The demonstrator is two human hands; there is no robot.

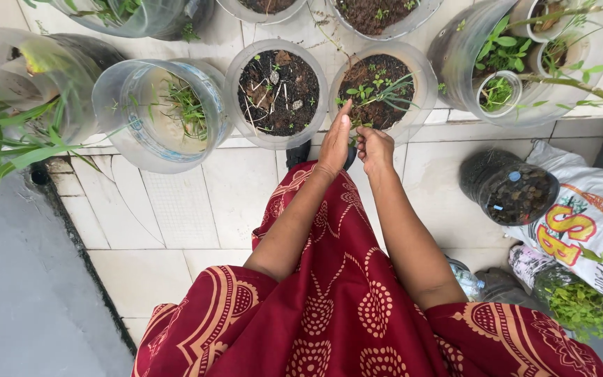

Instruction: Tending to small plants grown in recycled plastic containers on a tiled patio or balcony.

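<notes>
My left hand (pixel 334 143) reaches forward with its fingers straight and together, the fingertips at the near rim of a clear plastic pot (pixel 423 84) filled with dark soil and small green seedlings. My right hand (pixel 375 148) sits just beside it, fingers curled in loosely, close to the same rim. Whether it pinches anything is not visible. Thin green leaves (pixel 385 89) grow in that pot just beyond both hands. Both forearms stretch out over my red patterned garment (pixel 329 293).
More clear pots stand around: one with bare dark soil (pixel 277 91), one tipped on its side with grass (pixel 165 115), a large one with leafy plants (pixel 504 56). A container of dark soil (pixel 511 190) and a printed sack (pixel 594 223) lie right. White floor tiles (pixel 183 209) lie left.
</notes>
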